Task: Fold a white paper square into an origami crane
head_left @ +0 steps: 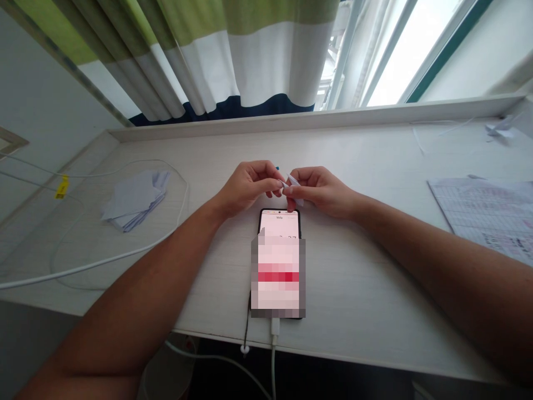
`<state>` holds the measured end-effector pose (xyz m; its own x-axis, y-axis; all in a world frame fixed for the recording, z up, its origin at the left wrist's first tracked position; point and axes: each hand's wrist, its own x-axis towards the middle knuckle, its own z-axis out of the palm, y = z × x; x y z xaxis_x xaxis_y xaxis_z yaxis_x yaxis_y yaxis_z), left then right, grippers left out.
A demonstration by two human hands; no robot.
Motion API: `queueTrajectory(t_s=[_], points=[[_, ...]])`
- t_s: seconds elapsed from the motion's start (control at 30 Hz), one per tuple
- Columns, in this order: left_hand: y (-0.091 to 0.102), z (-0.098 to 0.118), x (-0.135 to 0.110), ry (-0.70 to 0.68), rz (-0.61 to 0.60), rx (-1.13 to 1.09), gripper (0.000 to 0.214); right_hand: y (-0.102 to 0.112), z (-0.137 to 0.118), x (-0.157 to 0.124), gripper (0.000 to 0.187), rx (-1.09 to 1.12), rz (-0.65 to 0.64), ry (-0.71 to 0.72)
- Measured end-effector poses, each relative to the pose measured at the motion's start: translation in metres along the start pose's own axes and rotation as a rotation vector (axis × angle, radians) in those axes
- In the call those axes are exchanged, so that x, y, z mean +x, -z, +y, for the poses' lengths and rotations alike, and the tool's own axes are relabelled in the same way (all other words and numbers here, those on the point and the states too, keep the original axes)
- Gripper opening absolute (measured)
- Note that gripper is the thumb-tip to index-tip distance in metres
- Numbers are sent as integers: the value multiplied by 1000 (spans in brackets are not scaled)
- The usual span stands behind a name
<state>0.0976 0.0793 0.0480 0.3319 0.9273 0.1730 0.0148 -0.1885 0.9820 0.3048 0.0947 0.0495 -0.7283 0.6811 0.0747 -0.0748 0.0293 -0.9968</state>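
Both my hands meet above the middle of a white desk [358, 289], just beyond a phone. My left hand [248, 184] pinches one side of a small folded white paper piece [291, 181] with its fingertips. My right hand [317, 190] grips the other side, fingers curled round it. Something small and blue-green peeks out behind my left fingers. The phone [278, 261] lies flat below my hands with its screen lit and a white cable plugged into its near end.
A stack of white paper squares [134, 199] lies at the left, ringed by a looping white cable [104, 258]. A printed sheet [487, 214] lies at the right, paper scraps [502, 129] beyond it. A striped curtain [233, 61] and a window run behind the desk.
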Motion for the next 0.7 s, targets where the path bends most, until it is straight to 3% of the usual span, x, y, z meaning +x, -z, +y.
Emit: queueTrajectory(t_s=[0.2, 0.37, 0.53, 0.7], points=[[-18, -6, 0, 1, 106, -34, 10, 1, 4, 1, 27, 51, 74, 42], [-28, -6, -1, 54, 4, -87, 14, 2, 6, 1, 27, 72, 99, 36], [-26, -1, -1, 110, 37, -115, 20, 0, 5, 1, 25, 63, 91, 42], [-19, -2, -1, 42, 11, -69, 35, -1, 5, 1, 22, 64, 80, 61]])
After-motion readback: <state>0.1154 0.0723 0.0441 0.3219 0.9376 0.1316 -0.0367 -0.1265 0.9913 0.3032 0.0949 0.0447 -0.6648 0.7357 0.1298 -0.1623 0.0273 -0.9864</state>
